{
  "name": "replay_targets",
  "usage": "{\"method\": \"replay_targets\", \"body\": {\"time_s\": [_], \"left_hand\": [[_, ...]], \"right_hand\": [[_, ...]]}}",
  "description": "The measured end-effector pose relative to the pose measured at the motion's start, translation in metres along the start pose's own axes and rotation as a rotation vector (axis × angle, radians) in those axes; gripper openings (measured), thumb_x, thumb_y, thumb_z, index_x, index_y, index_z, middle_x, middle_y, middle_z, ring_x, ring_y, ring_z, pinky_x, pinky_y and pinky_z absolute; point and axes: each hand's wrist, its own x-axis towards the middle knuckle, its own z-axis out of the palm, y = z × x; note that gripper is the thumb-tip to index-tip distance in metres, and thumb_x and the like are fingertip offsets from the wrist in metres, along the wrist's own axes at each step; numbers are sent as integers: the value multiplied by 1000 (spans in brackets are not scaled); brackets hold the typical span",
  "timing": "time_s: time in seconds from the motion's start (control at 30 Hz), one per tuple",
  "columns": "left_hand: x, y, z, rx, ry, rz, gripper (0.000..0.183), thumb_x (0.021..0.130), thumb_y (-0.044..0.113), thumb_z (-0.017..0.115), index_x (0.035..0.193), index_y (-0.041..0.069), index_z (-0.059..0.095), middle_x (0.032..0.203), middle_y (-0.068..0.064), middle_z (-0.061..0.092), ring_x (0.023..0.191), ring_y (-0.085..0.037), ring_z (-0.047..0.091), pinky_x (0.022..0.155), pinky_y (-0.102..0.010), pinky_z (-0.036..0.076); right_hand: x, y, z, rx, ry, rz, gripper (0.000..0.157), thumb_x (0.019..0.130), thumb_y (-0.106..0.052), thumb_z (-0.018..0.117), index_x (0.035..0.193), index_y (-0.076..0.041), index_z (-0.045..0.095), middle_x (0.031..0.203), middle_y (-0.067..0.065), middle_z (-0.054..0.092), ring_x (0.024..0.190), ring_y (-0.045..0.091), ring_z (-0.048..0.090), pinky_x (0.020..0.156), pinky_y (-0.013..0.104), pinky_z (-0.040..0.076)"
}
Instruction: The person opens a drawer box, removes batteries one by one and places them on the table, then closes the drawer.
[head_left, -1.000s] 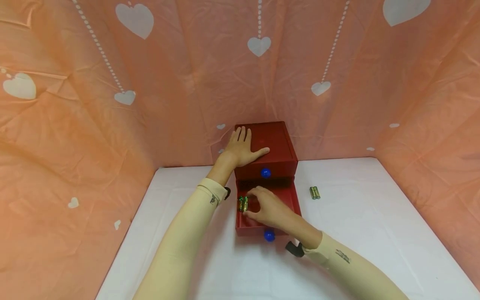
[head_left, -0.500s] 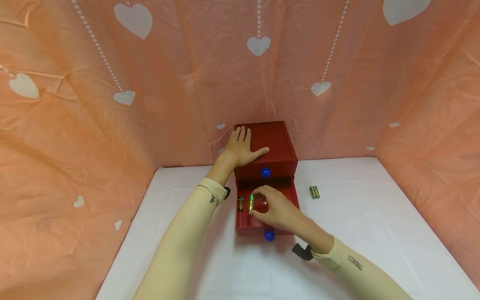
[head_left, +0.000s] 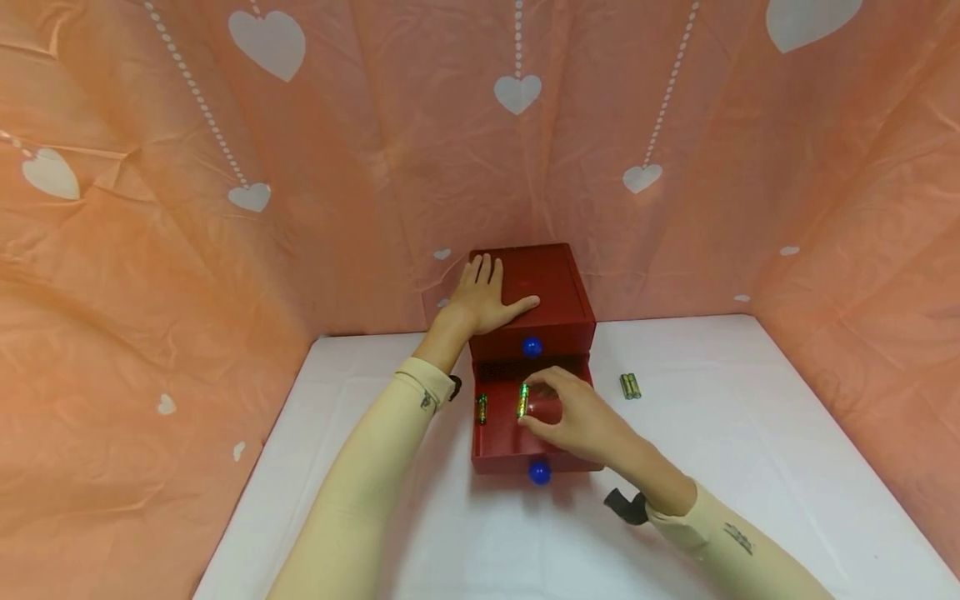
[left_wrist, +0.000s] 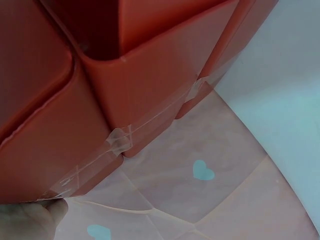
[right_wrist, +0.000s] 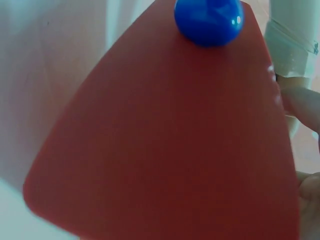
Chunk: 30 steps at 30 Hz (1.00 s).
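A red two-drawer box (head_left: 546, 283) stands at the back of the table, its lower drawer (head_left: 510, 446) pulled out. Flat on the box top rests my left hand (head_left: 483, 300), fingers spread. My right hand (head_left: 577, 412) is over the drawer and pinches a green-and-gold battery (head_left: 522, 401) between thumb and fingers. Another battery (head_left: 482, 409) lies along the drawer's left wall. In the right wrist view the drawer front (right_wrist: 175, 130) with its blue knob (right_wrist: 209, 20) covers most of the picture. The left wrist view shows the box's side (left_wrist: 150, 85) with clear tape on it.
Two batteries (head_left: 630, 386) lie side by side on the white table (head_left: 697, 433), right of the box. The upper drawer is shut, with a blue knob (head_left: 532, 347). A peach curtain (head_left: 405, 167) with white hearts hangs behind and at both sides.
My right hand has moved right across the drawer with one battery, away from the other at the left wall. My left hand has stayed in place.
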Motion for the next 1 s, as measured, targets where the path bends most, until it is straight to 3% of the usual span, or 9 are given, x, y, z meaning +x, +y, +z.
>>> {"method": "replay_targets", "body": {"time_s": [0.67, 1.0], "left_hand": [[1, -1, 1, 9, 1, -6, 108, 103, 80, 34, 172, 3, 3, 179, -20, -3, 167, -34, -7, 135, -46, -4], [2, -1, 2, 9, -4, 0, 108, 103, 80, 34, 172, 3, 2, 180, -20, -4, 167, -34, -8, 134, -44, -7]], "right_hand": [[-21, 16, -32, -10, 73, 18, 43, 90, -15, 88, 126, 0, 67, 116, 13, 71, 108, 35, 70, 96, 57, 59], [-31, 30, -49, -40, 110, 54, 43, 92, -18, 87, 128, -2, 68, 114, 6, 73, 105, 28, 70, 94, 51, 59]]}}
